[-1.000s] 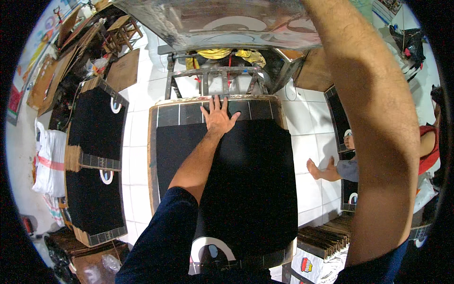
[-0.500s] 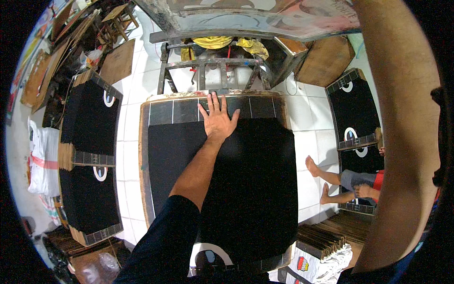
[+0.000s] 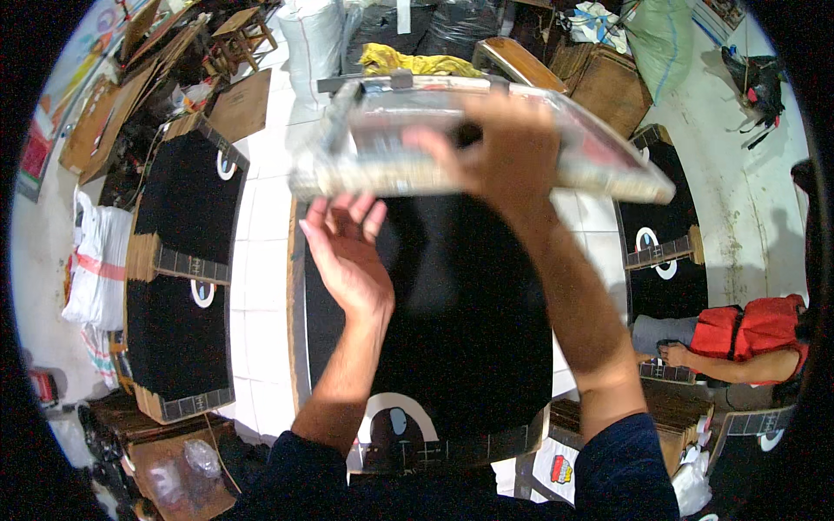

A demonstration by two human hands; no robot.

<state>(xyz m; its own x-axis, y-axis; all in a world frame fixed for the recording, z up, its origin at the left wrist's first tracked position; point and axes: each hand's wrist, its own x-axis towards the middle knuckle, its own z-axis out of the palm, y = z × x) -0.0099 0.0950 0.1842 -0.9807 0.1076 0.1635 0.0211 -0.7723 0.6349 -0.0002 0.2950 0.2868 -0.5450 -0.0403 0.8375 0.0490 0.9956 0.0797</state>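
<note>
Before me lies a black printed sheet (image 3: 469, 295) on a board, with a white ring motif at its near end. Tilted over its far end is a framed printing screen (image 3: 608, 178), smeared by motion. My left hand (image 3: 352, 252) is raised over the sheet, palm turned up, fingers apart and slightly bent. Its fingertips come close to the screen's near edge; touching cannot be made out. My right hand (image 3: 512, 148) overlaps the screen, thumb out to the left. Its fingers are blurred, so any grip on the screen is unclear.
Stacks of black printed sheets (image 3: 178, 200) stand at the left, and similar ones (image 3: 665, 291) at the right. A person in a red top (image 3: 764, 334) sits at the right. Beyond the screen are yellow cloth (image 3: 417, 61) and a white sack (image 3: 313, 43).
The screen has come down from its raised position toward the sheet. My left hand has lifted off the sheet's far end and turned palm up. My right arm has swung inward from the right.
</note>
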